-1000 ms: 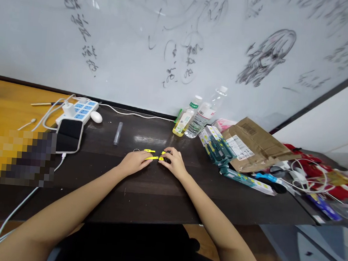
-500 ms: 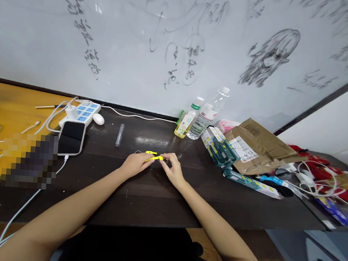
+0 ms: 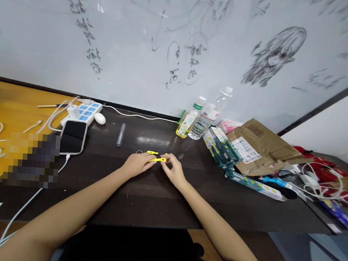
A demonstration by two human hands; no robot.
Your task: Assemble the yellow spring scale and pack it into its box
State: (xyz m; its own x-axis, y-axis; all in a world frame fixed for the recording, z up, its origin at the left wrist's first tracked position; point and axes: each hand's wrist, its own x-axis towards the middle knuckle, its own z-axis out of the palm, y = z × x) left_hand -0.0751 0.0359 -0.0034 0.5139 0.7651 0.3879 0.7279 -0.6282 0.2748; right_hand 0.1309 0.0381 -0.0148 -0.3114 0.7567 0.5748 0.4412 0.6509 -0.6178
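Note:
A slim yellow strip (image 3: 157, 159) with a round, holed end spans the gap between my hands above the dark table. My left hand (image 3: 136, 164) pinches its plain end. The thumb and fingers of my right hand (image 3: 173, 170) close on the round end. Just behind the left fingers lies a second yellow piece (image 3: 152, 152), with a thin ring (image 3: 139, 152) beside it. A bit of yellow also shows behind the right fingertips, too small to make out. My fingers partly hide the strip.
Left are a clear tube (image 3: 121, 135), a phone (image 3: 73, 137), a power strip (image 3: 86, 112) and a white mouse-like object (image 3: 99, 118). Right are two bottles (image 3: 189, 119), green boxes (image 3: 222, 146), a cardboard package (image 3: 263, 147) and tangled cables (image 3: 323, 180). A whiteboard (image 3: 122, 62) stands behind.
The strip has turned nearly level, and its round end now shows the hole clearly. Both hands stay in nearly the same place; the whole view has shifted slightly.

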